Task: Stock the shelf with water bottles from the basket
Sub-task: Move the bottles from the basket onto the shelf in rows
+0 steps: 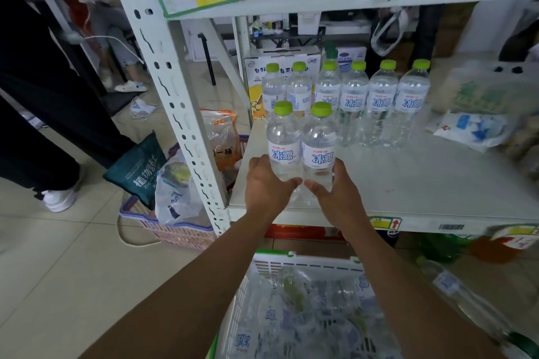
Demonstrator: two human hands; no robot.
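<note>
White steel shelving in a shop aisle carries a back row of green-capped water bottles; we hold two more upright and touching, labels forward, just in front of its left end, seemingly to start a second row. Our left hand grips the left bottle and our right hand the right bottle, fingers curled round the lower bodies; the white basket below our arms holds more bottles.

Two bottles before the shelf's row (basket below).
</note>
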